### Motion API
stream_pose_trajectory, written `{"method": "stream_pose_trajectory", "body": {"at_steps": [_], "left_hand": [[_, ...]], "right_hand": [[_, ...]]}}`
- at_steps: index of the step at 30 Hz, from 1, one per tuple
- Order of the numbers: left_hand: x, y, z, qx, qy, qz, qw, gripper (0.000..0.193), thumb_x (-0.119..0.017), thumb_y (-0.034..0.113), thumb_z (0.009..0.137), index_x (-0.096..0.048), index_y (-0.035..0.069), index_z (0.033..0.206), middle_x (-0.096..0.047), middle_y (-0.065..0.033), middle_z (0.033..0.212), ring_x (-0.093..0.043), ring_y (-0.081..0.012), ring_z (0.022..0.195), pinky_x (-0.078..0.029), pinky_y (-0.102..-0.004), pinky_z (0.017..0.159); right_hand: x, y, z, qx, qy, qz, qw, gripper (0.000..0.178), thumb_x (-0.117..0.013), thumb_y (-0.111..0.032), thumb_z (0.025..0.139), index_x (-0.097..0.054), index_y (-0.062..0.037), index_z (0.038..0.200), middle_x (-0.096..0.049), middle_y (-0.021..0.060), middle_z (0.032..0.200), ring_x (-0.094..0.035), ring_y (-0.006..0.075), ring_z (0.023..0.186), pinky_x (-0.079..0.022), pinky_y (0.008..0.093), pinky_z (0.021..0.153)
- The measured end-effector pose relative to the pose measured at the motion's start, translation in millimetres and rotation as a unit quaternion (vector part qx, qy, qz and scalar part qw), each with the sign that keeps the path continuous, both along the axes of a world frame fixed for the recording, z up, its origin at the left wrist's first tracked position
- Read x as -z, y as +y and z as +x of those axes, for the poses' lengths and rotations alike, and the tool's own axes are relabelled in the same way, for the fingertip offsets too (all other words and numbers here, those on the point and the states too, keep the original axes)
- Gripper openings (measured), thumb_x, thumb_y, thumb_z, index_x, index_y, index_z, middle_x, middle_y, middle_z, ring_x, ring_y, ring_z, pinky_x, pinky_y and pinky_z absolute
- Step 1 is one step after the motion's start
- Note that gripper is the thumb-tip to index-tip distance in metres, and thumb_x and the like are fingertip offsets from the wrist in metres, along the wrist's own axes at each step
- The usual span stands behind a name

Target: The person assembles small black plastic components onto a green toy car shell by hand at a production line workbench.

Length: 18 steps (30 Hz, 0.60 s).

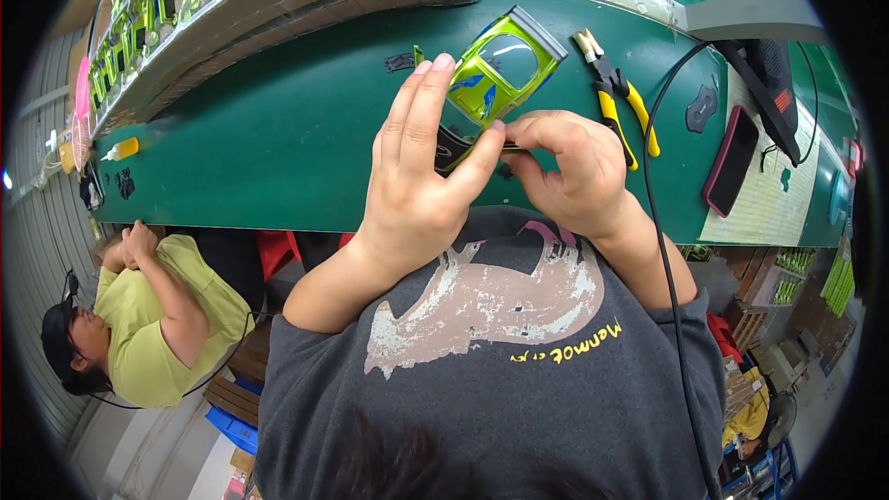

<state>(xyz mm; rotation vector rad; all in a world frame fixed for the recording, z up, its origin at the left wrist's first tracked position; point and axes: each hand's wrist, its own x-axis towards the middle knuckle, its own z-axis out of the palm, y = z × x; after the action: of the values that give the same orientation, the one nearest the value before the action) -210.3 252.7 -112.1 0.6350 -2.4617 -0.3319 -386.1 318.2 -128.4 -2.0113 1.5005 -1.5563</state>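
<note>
A shiny green toy car body [507,67] with a clear window and blue markings is held tilted above the green table. My left hand [412,167] lies along its left side, two fingers stretched up and the thumb pressing its near end. Close under that thumb shows a curved black part [451,148], partly covered by my fingers; whether it is joined to the car cannot be told. With thumb and forefinger closed, my right hand [576,167] pinches at the same near end, meeting the left thumb. What exactly lies in that pinch is mostly hidden.
Right of the car lie yellow-handled pliers [616,102], a black flat part [702,109] and a phone [732,162]. A black cable [651,148] crosses the table edge. Trays of green car parts [176,0] stand back left. Another person [157,315] sits at left.
</note>
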Motion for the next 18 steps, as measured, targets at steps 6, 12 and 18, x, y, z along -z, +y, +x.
{"method": "stream_pose_trajectory", "body": {"at_steps": [6,12,18], "left_hand": [[5,0,1,-0.008,0.037,-0.007,0.999,0.027,-0.071,0.007,0.07,-0.07,0.006,0.098,-0.04,-0.0289,0.145,-0.048,-0.0431,0.127,-0.044,-0.0456,0.102],[9,4,1,-0.014,0.07,-0.007,0.997,0.026,-0.07,0.004,0.066,-0.07,0.006,0.092,-0.042,-0.0262,0.146,-0.047,-0.0401,0.126,-0.042,-0.0445,0.101],[7,5,1,0.002,0.086,-0.004,0.996,0.026,-0.069,0.002,0.065,-0.07,0.005,0.091,-0.044,-0.0233,0.146,-0.046,-0.0403,0.124,-0.043,-0.0437,0.099]], "right_hand": [[-12,3,-8,-0.017,-0.103,0.146,0.984,0.028,-0.081,0.002,0.067,-0.065,-0.0023,0.09,-0.069,0.0095,0.083,-0.069,0.0251,0.072,-0.055,0.0319,0.062],[-9,7,-5,-0.038,-0.13,0.133,0.982,0.023,-0.082,0.0,0.066,-0.069,-0.0025,0.084,-0.07,0.0091,0.082,-0.069,0.0246,0.072,-0.055,0.0321,0.065],[-11,8,-3,-0.018,-0.058,0.066,0.996,0.022,-0.082,0.0,0.064,-0.068,-0.0037,0.08,-0.07,0.0078,0.078,-0.069,0.0247,0.071,-0.055,0.0322,0.063]]}}
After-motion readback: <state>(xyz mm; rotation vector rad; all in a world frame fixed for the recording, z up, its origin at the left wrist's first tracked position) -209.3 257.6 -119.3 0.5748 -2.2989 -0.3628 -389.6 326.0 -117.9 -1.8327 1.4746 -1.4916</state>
